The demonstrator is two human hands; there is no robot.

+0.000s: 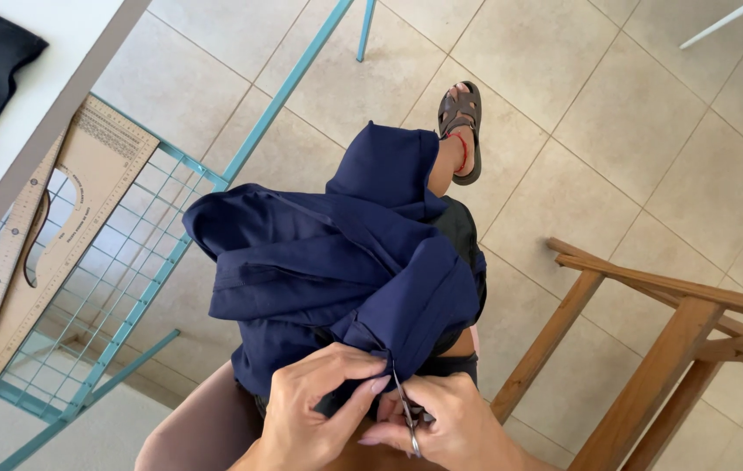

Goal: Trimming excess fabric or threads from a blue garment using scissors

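A teal wire shelf [127,262] at the left holds wooden pattern rulers [57,227] leaning in it. Near the bottom edge, the left hand [310,410] pinches a fold of navy fabric [337,262] between thumb and fingers, closed tight. Just right of it, the right hand [450,427] grips small metal snips [405,414], blades touching the cloth. The fabric lies bunched and creased over the lap, reaching far toward a sandalled foot [461,126]

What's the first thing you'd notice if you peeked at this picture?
The big navy cloth heaped on the person's lap, in the middle. At the bottom, the left hand pinches its edge while the right hand holds small snips against it. A sandalled foot rests on the tiled floor above.
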